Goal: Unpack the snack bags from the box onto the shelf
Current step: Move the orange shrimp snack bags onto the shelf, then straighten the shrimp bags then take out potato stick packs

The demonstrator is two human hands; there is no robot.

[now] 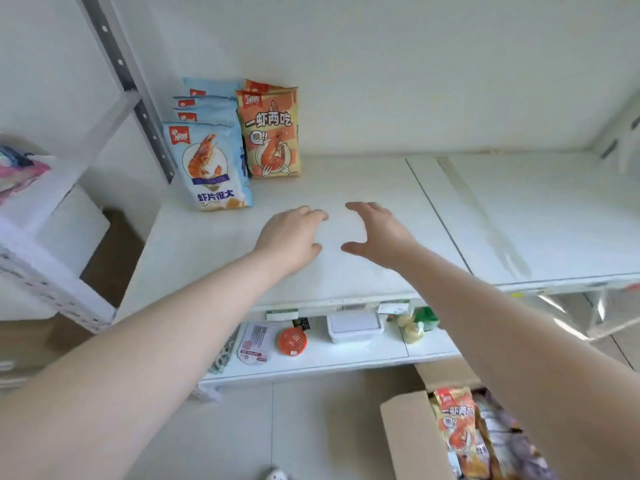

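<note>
Several blue shrimp-chip bags (211, 161) stand in a row at the back left of the white shelf (363, 181). Beside them stand two orange shrimp snack bags (272, 133), one behind the other. My left hand (291, 237) and my right hand (377, 233) hover over the middle of the shelf, palms facing each other, fingers relaxed, holding nothing. A cardboard box (412, 438) sits on the floor at the lower right, with another orange bag (457, 431) and more snack bags inside, partly hidden by my right arm.
A lower shelf (346, 355) holds an orange-lidded tub (292, 341), a white container (353, 327) and small packs. A metal upright (138, 98) stands at the left. A second rack (45, 237) is further left. Clear plastic wrap (571, 317) hangs at the right.
</note>
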